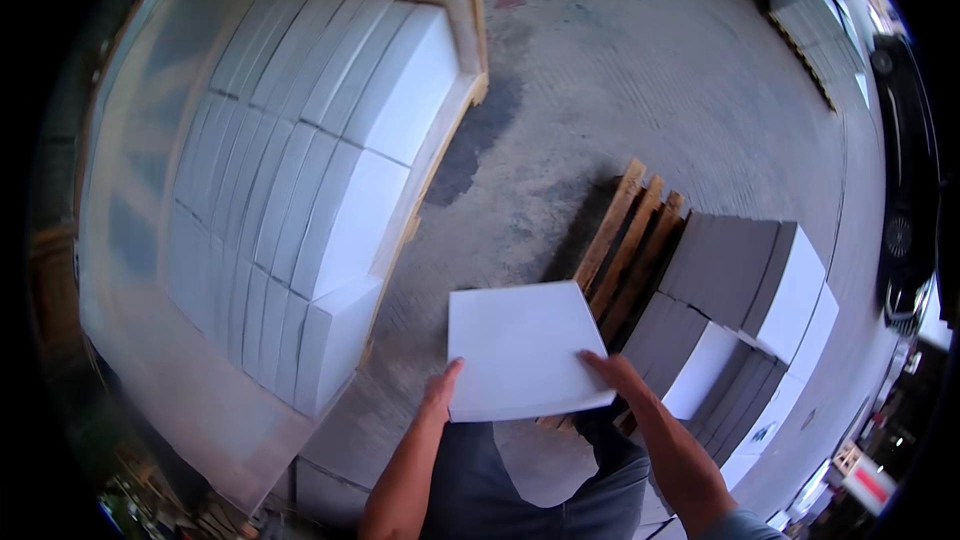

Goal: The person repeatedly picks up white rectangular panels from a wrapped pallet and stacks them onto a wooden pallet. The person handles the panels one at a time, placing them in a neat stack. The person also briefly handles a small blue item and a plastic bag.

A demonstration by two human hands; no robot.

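The left hand [440, 390] and right hand [614, 373] grip a white box [528, 348] by opposite sides, fingers mostly hidden, above the legs [545, 512]. To the right, stacked boxes [722, 265] sit on a pallet [628, 225]; left, a crate [474, 15] holds rows of cartons [290, 155]. Farther right stands a dark car [905, 175].

The held white box [527, 350] looks like smooth, matt card; the pallet [627, 244] is rough wood, the floor [590, 70] scuffed concrete, the crate lining [150, 340] perhaps plastic film.
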